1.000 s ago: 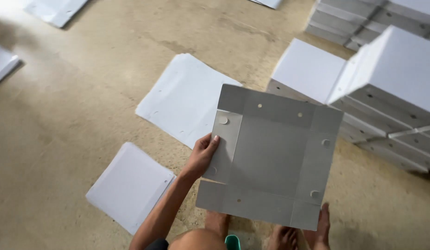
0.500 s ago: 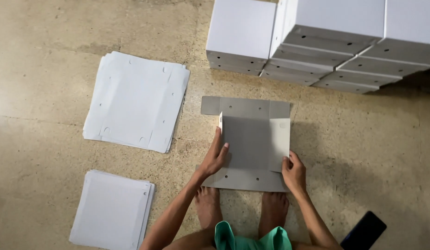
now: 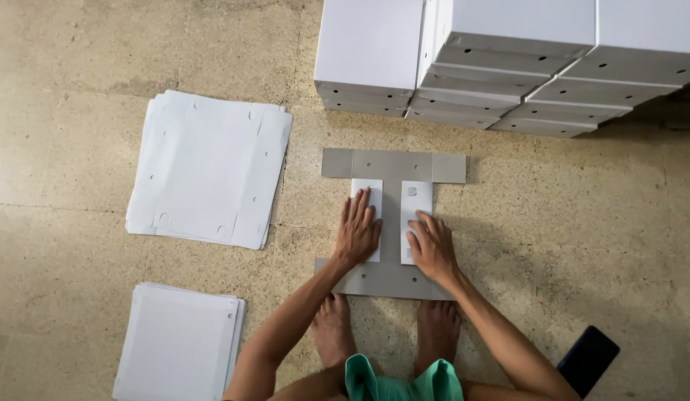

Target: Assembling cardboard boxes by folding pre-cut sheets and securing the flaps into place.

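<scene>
A grey flat cardboard box blank [image 3: 393,165] lies on the floor in front of my feet. Its two side flaps are folded inward and show their white faces. My left hand [image 3: 357,230] presses flat on the left white flap [image 3: 367,194]. On the right white flap [image 3: 417,199] rests my right hand [image 3: 432,245], palm down with fingers spread. Both hands lie flat and grip nothing.
A stack of flat white blanks [image 3: 210,169] lies to the left, and a smaller white stack [image 3: 180,343] sits at lower left. Stacks of assembled white boxes [image 3: 501,59] stand at the top right. A dark phone [image 3: 587,359] lies at lower right.
The blank went from being held up in the air to lying on the floor. Its side flaps are now folded in, with both hands pressing them down.
</scene>
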